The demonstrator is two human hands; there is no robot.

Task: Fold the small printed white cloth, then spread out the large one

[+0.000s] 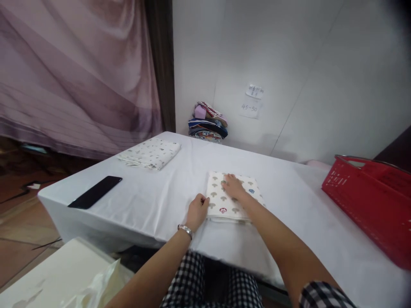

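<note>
A folded white cloth (224,200) printed with mushrooms lies on the table in front of me. My right hand (234,187) rests on its upper part, fingers stretched out and palm down. At the cloth's left edge, my left hand (197,211) has its fingers curled and pinched on the border. A second folded white cloth (152,153) with small dark prints lies farther back on the left, touched by neither hand.
The table (189,171) has a white cover. A black flat slab (95,192) lies near its left edge. On the right stands a red plastic basket (369,205). Folded fabrics (208,124) are stacked by the wall. A white box (61,273) sits low at left.
</note>
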